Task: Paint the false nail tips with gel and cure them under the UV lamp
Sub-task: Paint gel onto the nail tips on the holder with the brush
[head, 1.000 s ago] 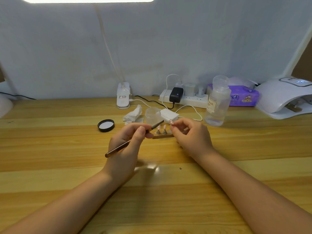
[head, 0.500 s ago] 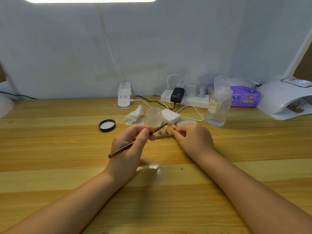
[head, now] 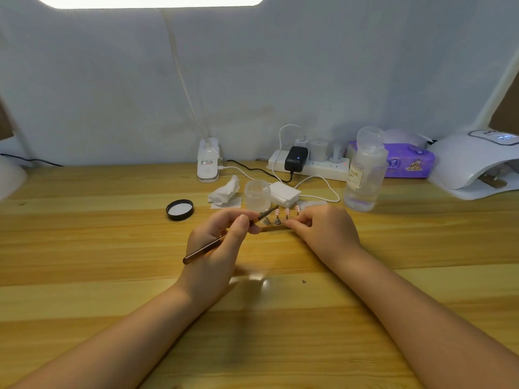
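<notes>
**Two hands at work over a row of false nail tips on a wooden desk**

A wide wooden desk fills the scene, backed by a pale wall. At the far right sits a white UV lamp, its opening facing the person. Beside it lies a purple pack of wipes, and in front of that stands a clear bottle with a domed cap. A white power strip runs along the wall, with a black adapter plugged in.

Nearer the middle are a small frosted jar, open, with a stack of white pads just to its right and a crumpled tissue to its left. The jar's black lid lies apart, further left.

The left hand pinches a slim brown brush between thumb and fingers, its tip pointing at the nail tips. These small pinkish tips stand upright in a row on a wooden strip, in front of the jar. The right hand rests at the strip's right end, fingers curled close, touching it there.
</notes>
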